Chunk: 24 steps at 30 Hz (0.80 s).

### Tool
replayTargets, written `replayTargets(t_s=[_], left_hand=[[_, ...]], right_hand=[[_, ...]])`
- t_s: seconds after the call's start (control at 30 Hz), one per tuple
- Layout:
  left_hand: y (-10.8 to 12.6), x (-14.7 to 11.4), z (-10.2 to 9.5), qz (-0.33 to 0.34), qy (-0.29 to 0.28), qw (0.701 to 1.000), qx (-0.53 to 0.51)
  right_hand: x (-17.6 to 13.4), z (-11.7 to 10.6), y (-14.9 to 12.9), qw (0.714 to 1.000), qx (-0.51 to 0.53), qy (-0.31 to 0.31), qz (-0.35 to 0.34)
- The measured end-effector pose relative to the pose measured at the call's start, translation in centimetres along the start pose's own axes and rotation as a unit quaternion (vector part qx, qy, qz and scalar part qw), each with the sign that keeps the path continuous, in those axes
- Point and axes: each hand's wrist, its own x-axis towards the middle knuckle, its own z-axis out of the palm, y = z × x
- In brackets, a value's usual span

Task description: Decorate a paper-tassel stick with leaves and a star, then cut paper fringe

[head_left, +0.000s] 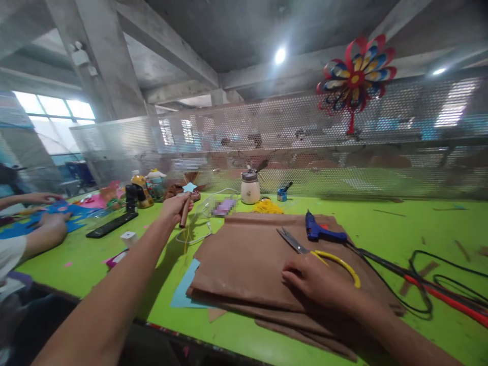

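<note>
My left hand (173, 207) is stretched forward over the table, closed around a rolled brown paper tube (185, 212). A light blue paper star (189, 187) shows just above these fingers; whether it is fixed to the tube I cannot tell. My right hand (314, 278) is curled over a stack of brown paper sheets (244, 249). Right behind it lie scissors with yellow handles (345, 264), blades spread a little and pointing away to the left. The hand covers part of one handle, and the inside of its fingers is hidden. A blue glue gun (322, 231) rests on the sheets beyond.
Light blue paper (185, 290) sticks out under the stack. Black cables (414, 264) and a red-handled tool (450, 299) lie right. At the back stand a lidded jar (250, 188), yellow strands (269, 206) and a mesh screen (282, 132). Another person's hands (53, 226) work on blue material at left.
</note>
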Motion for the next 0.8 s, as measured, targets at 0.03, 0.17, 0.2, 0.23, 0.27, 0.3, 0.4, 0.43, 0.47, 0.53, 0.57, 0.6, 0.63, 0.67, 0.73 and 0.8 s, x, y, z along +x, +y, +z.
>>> replayTargets(t_s=[0.03, 0.17, 0.2, 0.23, 0.27, 0.3, 0.4, 0.43, 0.47, 0.53, 0.57, 0.6, 0.63, 0.67, 0.73, 0.8], left_hand=[[0.4, -0.4, 0.6, -0.006, -0.020, 1.000, -0.006], [1.7, -4.2, 3.7, -0.038, -0.137, 0.989, -0.035], [1.9, -5.7, 4.7, -0.046, -0.214, 0.975, -0.048], [2.1, -7.5, 5.7, -0.048, -0.264, 0.962, -0.053], [2.1, -9.4, 6.8, -0.041, -0.295, 0.952, -0.065], [2.1, -11.3, 7.9, -0.036, -0.306, 0.948, -0.079], [1.3, -16.9, 11.1, -0.034, -0.324, 0.935, -0.139], [0.9, -18.5, 12.1, -0.045, -0.327, 0.932, -0.150], [0.5, -19.9, 12.9, -0.048, -0.337, 0.927, -0.158], [-0.4, -22.0, 14.1, -0.020, -0.339, 0.919, -0.199], [-0.7, -22.8, 14.6, -0.003, -0.339, 0.917, -0.212], [-1.0, -23.4, 15.0, 0.000, -0.337, 0.917, -0.212], [-1.2, -23.8, 15.3, 0.005, -0.334, 0.919, -0.209], [-1.4, -24.0, 15.5, 0.009, -0.330, 0.922, -0.202], [-1.5, -24.1, 15.9, 0.029, -0.315, 0.928, -0.195], [-1.6, -23.8, 16.1, 0.061, -0.305, 0.931, -0.190]], right_hand=[[0.0, 0.0, 0.0, 1.000, 0.004, 0.008, -0.002], [0.4, -0.1, -0.2, 0.995, 0.050, 0.083, 0.009], [0.5, -0.3, -0.3, 0.991, 0.076, 0.105, 0.017], [0.6, -0.5, -0.4, 0.986, 0.108, 0.125, 0.028], [0.6, -0.7, -0.6, 0.978, 0.148, 0.144, 0.039], [0.7, -1.1, -0.8, 0.967, 0.192, 0.162, 0.050], [0.8, -2.3, -1.7, 0.917, 0.346, 0.195, 0.042], [0.9, -2.6, -2.0, 0.896, 0.396, 0.201, 0.023], [1.0, -2.8, -2.3, 0.876, 0.437, 0.202, 0.004], [1.2, -2.9, -2.7, 0.841, 0.497, 0.212, -0.013], [1.3, -2.8, -2.8, 0.830, 0.517, 0.211, -0.006], [1.4, -2.7, -2.9, 0.820, 0.532, 0.211, 0.006], [1.5, -2.6, -3.0, 0.815, 0.541, 0.207, 0.021], [1.4, -2.5, -3.1, 0.814, 0.542, 0.204, 0.034], [1.1, -2.6, -3.4, 0.826, 0.523, 0.204, 0.053], [0.7, -3.0, -3.5, 0.843, 0.492, 0.205, 0.067]])
